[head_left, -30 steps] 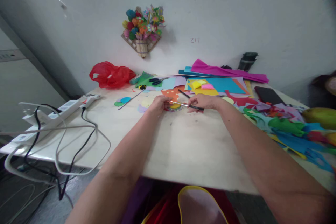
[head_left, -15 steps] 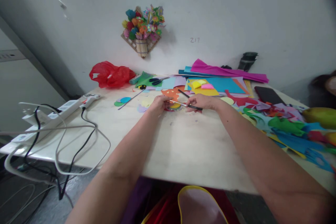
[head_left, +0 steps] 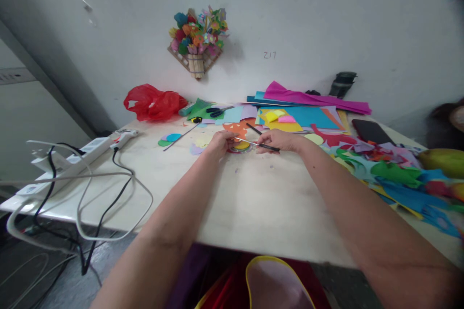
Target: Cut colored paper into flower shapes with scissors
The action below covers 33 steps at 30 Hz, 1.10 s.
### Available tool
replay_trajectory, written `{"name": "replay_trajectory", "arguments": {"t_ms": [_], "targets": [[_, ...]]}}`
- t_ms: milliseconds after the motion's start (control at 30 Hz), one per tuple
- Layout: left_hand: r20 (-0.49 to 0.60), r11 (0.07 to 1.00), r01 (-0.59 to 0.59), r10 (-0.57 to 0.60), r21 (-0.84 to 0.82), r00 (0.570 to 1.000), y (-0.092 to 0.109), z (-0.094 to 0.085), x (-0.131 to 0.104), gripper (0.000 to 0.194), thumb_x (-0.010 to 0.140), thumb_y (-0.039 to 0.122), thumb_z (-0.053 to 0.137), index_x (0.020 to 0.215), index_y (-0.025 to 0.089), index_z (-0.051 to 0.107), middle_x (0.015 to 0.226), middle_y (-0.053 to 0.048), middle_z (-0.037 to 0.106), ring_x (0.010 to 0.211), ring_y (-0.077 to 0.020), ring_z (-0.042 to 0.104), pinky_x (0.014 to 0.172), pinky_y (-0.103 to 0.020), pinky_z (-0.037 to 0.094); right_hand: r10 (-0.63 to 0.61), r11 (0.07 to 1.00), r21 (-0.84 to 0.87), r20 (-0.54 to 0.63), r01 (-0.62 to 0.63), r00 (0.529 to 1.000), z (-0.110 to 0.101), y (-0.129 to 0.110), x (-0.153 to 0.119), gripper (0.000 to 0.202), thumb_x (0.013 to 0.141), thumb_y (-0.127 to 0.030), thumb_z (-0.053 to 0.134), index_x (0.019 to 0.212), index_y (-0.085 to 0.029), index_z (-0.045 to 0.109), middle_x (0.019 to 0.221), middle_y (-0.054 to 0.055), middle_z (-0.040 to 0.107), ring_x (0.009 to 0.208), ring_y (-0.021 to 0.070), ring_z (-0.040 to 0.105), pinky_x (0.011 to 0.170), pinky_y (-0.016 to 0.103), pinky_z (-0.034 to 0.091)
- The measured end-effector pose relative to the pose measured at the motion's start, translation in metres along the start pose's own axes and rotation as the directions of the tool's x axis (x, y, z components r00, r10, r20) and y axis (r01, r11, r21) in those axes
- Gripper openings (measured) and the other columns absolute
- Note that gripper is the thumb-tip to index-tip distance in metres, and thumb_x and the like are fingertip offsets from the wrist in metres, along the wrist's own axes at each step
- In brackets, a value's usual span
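At the near edge, red cloth with a yellow-edged pale piece (head_left: 277, 282) shows below the pale table (head_left: 253, 212), and the person's two bare forearms reach in over the tabletop. Near the left end lies a white power strip (head_left: 78, 159) with black and white cords looping past the table's edge; along the right side spreads a heap of coloured paper scraps (head_left: 395, 172). Around the middle of the table, the right hand (head_left: 274, 141) grasps the dark handle of a thin tool (head_left: 250, 143), whose silver shaft points toward the left hand (head_left: 219, 143). That hand has its fingers drawn together at the shaft's tip; whether they pinch anything there cannot be told. Below the shaft, between the hands, are small paper discs (head_left: 241, 145), and just beyond lies an orange paper sheet (head_left: 235, 128) with pieces cut out of it. A dark phone (head_left: 373, 132) rests at the right. Farther back are dark-handled scissors (head_left: 214, 112), a red plastic bag (head_left: 155, 103) at the left, stacked coloured sheets (head_left: 312, 118), and behind them a long magenta roll (head_left: 315, 98). On the wall (head_left: 300, 14) hangs a bunch of paper flowers (head_left: 198, 34).
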State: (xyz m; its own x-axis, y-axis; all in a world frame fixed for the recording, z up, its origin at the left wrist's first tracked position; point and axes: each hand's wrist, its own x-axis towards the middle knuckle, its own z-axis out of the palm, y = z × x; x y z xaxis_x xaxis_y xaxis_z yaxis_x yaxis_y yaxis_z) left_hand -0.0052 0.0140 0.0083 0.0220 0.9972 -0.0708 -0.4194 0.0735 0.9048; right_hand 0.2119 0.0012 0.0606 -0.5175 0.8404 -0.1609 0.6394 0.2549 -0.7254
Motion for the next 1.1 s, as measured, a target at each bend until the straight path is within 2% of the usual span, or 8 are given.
{"name": "replay_trajectory", "arguments": {"t_ms": [233,533,700,933,1100], "targets": [[-0.020,1.000,0.015,-0.015,0.005,1.000,0.004,0.001,-0.002,0.012,0.060,0.007,0.070,0.068,0.013,0.063,0.061,-0.002,0.065,0.057,-0.0144,0.065,0.067,-0.028,0.058,-0.030,1.000,-0.005,-0.006,0.030,1.000,0.001,0.001,0.000,0.029,0.072,-0.038,0.080,0.084,-0.014,0.069,0.049,-0.005,0.049,0.044,0.0072,0.041,0.046,0.023,0.034],[-0.008,0.999,-0.021,0.022,0.031,1.000,0.004,0.000,-0.002,0.009,0.062,0.008,0.068,0.068,0.013,0.063,0.061,-0.002,0.064,0.057,-0.0130,0.062,0.068,-0.028,0.057,-0.025,0.999,0.028,0.019,0.024,1.000,0.002,0.001,0.000,0.032,0.069,-0.038,0.082,0.084,-0.014,0.067,0.053,-0.003,0.057,0.042,0.0071,0.045,0.046,0.023,0.039],[-0.011,0.998,-0.054,0.054,0.012,0.998,0.004,0.000,-0.001,0.008,0.063,0.008,0.068,0.068,0.013,0.065,0.063,-0.005,0.065,0.063,-0.0160,0.066,0.075,-0.031,0.058,-0.043,0.999,0.021,0.013,0.043,0.999,0.002,-0.003,-0.001,0.031,0.067,-0.037,0.084,0.081,-0.016,0.067,0.052,-0.004,0.055,0.047,0.0097,0.050,0.046,0.023,0.041],[-0.041,0.996,-0.087,0.087,-0.015,0.995,0.004,-0.002,0.002,0.012,0.062,0.009,0.069,0.072,0.013,0.064,0.067,-0.005,0.067,0.069,-0.0216,0.070,0.073,-0.035,0.057,-0.088,0.996,-0.013,0.047,0.088,0.995,0.002,0.006,0.006,0.038,0.063,-0.041,0.086,0.085,-0.017,0.068,0.060,-0.002,0.059,0.053,0.0112,0.054,0.048,0.023,0.042],[-0.035,0.994,-0.105,0.104,-0.013,0.994,0.005,-0.005,0.001,0.010,0.064,0.010,0.070,0.072,0.013,0.065,0.072,-0.009,0.071,0.074,-0.0234,0.071,0.077,-0.036,0.056,0.011,0.999,-0.034,0.106,-0.008,0.994,-0.006,-0.002,-0.004,0.038,0.062,-0.043,0.086,0.082,-0.018,0.066,0.059,-0.002,0.061,0.050,0.0095,0.052,0.048,0.022,0.042]]}}
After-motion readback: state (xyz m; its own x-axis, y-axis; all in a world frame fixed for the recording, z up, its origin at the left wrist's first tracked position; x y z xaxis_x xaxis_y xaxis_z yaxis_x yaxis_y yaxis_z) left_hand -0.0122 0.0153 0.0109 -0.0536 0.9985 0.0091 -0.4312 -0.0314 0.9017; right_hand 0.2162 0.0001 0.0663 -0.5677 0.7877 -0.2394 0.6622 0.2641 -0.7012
